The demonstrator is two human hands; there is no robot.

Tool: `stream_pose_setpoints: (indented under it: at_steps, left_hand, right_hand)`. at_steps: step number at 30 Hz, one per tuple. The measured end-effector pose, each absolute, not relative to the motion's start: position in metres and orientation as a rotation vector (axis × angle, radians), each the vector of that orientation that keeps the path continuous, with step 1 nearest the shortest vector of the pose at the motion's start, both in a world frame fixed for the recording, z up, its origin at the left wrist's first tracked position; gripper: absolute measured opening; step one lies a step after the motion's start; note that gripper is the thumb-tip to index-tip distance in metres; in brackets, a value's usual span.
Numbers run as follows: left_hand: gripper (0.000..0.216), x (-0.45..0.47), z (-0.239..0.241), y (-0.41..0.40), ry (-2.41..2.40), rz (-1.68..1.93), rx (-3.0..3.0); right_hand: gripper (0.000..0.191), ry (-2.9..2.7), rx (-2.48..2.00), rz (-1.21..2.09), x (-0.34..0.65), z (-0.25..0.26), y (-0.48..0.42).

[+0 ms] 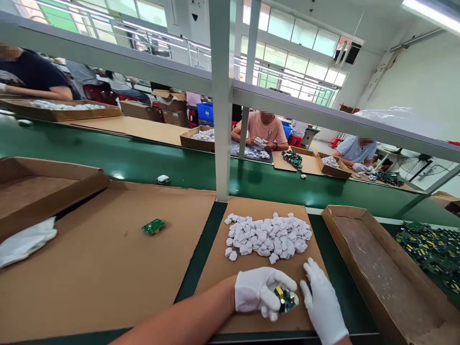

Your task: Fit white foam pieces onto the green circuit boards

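1. At my far left, a white cloth item (27,242) lies against the near wall of a shallow cardboard tray (75,191).
2. Next comes a broad cardboard sheet (108,273), with a single green circuit board (153,226) lying on it.
3. Beyond that sheet, a small white-topped piece (163,178) sits on the green surface (190,167).
4. In front of me is a second cardboard sheet (219,268), its far half covered by a heap of white pieces (268,235).
5. My gloved left hand (264,293) is on the near side of that heap, fingers curled round a small board (286,300) with a yellow component, which I grip at its edges above the sheet.
6. My gloved right hand (323,299) is just beside it, fingers stretched out and spread from the thumb; I see nothing in its grasp.
7. To my right stands a long cardboard box (383,268), with many green boards (431,249) massed past it.
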State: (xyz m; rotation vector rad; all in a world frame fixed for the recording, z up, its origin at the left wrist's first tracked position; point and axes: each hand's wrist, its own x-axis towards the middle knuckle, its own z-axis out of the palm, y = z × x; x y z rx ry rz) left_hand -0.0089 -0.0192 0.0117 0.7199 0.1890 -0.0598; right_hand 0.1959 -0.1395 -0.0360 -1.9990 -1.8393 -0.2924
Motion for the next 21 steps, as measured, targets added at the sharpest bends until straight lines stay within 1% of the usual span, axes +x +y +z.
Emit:
stream_pose_setpoints:
  at_steps: [2, 4, 8, 10, 13, 15, 17, 18, 21]
  left_hand:
    - [0.056, -0.009, 0.012, -0.018, 0.165, -0.066, 0.697]
    - [0.053, -0.009, 0.012, -0.017, 0.138, -0.038, 0.653]
    - [0.048, -0.007, 0.009, -0.015, 0.087, -0.008, 0.562]
    - [0.051, -0.006, 0.007, -0.013, 0.079, 0.002, 0.560]
    - [0.064, -0.005, 0.006, -0.012, 0.078, 0.027, 0.574]
    - [0.070, -0.004, 0.007, -0.012, 0.086, 0.047, 0.578]
    - [0.065, -0.003, 0.009, -0.012, 0.099, 0.072, 0.573]
    - [0.060, -0.003, 0.010, -0.013, 0.102, 0.082, 0.570]
    - [0.048, -0.003, 0.012, -0.014, 0.107, 0.107, 0.575]
  right_hand:
    - [0.047, -2.048, -1.951, -0.306, 0.191, -0.047, -0.148]
    - [0.054, -2.163, -1.937, -0.372, 0.198, -0.052, -0.154]
    - [0.057, -1.990, -2.101, -0.643, 0.222, -0.056, -0.151]
    - [0.061, -2.050, -2.040, -0.594, 0.224, -0.062, -0.149]
    - [0.066, -2.240, -1.888, -0.468, 0.222, -0.067, -0.148]
    - [0.066, -2.185, -1.958, -0.554, 0.224, -0.065, -0.147]
    - [0.068, -2.070, -2.049, -0.647, 0.227, -0.059, -0.147]
    - [0.069, -2.053, -2.064, -0.642, 0.226, -0.055, -0.146]
    - [0.069, -2.214, -2.005, -0.424, 0.220, -0.044, -0.145]
